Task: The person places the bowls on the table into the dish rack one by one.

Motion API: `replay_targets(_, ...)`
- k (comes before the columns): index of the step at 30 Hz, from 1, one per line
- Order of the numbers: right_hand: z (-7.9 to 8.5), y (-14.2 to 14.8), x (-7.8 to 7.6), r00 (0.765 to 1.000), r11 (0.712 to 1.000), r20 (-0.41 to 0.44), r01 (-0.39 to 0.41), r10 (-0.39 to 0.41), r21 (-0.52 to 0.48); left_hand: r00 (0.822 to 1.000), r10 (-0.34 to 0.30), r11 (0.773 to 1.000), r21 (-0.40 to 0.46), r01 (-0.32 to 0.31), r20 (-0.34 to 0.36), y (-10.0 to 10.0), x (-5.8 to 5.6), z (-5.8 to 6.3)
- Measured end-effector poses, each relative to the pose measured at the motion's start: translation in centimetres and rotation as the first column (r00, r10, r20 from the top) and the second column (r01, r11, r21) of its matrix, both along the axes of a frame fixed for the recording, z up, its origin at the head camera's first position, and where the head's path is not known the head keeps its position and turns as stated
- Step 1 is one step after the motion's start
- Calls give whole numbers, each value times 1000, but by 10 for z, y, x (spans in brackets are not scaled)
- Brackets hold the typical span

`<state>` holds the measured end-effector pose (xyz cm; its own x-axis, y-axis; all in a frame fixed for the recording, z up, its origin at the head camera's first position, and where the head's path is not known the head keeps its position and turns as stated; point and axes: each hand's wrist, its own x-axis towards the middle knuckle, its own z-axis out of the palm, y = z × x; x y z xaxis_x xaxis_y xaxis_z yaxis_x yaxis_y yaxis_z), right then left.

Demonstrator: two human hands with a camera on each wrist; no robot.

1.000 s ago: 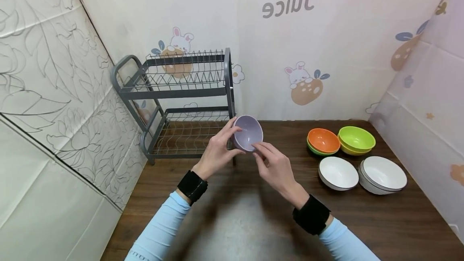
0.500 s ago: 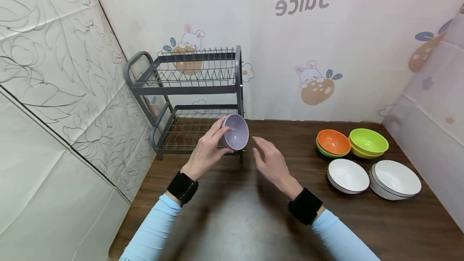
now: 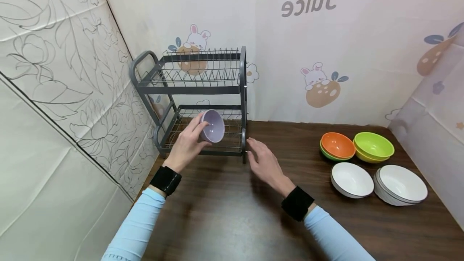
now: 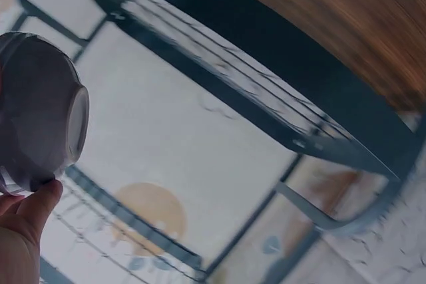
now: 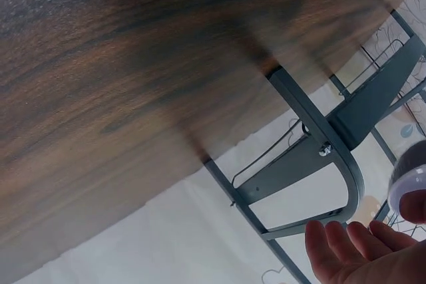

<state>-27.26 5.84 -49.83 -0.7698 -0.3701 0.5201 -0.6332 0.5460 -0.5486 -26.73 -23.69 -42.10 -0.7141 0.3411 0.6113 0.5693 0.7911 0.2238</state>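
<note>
Okay, small glossy lavender bowl (image 3: 214,127) held up at the rack

So the person's left hand (image 3: 187,143) has that bowl pinched, a finger over the rim and the thumb underneath. It's tilted, with its hollow side facing right and towards the head camera, and from there it appears in front of the lower shelf of a dark grey two-tier metal wire dish rack (image 3: 190,90).

Right hand (image 3: 266,163) isn't holding anything — fingers loosely extended, just beside the rack's front right leg. Can't tell whether the fingertips touch it. In the head view it's clearly apart from the bowl.

Rest of the dishes are over on the right of the dark brown wood-grain table (image 3: 232,220): a round orange bowl (image 3: 338,145) sitting in a green one (image 3: 330,157), a lime-green bowl (image 3: 373,145) on a yellow one (image 3: 369,158), then nearer the person a dark-rimmed white bowl (image 3: 351,179) next to a stack of white bowls (image 3: 402,182).
</note>
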Motion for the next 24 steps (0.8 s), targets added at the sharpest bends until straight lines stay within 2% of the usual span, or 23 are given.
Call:
replay_targets(4,-3,3,3,1000,1000,16,5,-6,23,1000,27,999,-47,-27,-6,-22,-17,-5)
replay_targets(8,-2,6,4,1000,1000,-6,-8,8,24,999,47,993,-109,-49,-25,-43,-34,-11)
replay_targets(13,1,6,2,999,998,-1,-41,41,37,996,91,987,-132,-92,-17,-65,-47,-21)
replay_targets(18,1,8,1,999,999,5,-40,40,32,994,112,985,-132,-111,-2,-75,-59,-26)
replay_targets(24,-1,8,2,999,998,23,-44,44,37,995,104,984,-145,-102,7,-80,-76,-25)
